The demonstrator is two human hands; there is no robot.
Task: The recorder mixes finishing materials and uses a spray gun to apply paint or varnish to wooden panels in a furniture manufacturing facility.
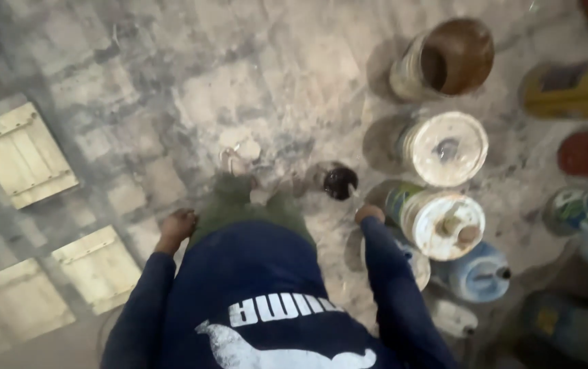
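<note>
The scene is viewed from above, down a dark blue sweatshirt to a dusty concrete floor (pixel 191 89). The right hand (pixel 369 214) is lowered beside a white-lidded paint bucket (pixel 437 222), just short of touching it; its fingers appear curled, but whether anything is grasped cannot be told. A small dark round container (pixel 340 182) stands on the floor just ahead of that hand, apart from the fingers. The left hand (pixel 178 225) hangs loosely clenched at the side, holding nothing. More buckets, one open and rust-brown (pixel 447 58), are lined up along the floor's right edge, likely kept together for reach. Pale wooden panels (pixel 24 154) are laid flat toward the left edge.
</note>
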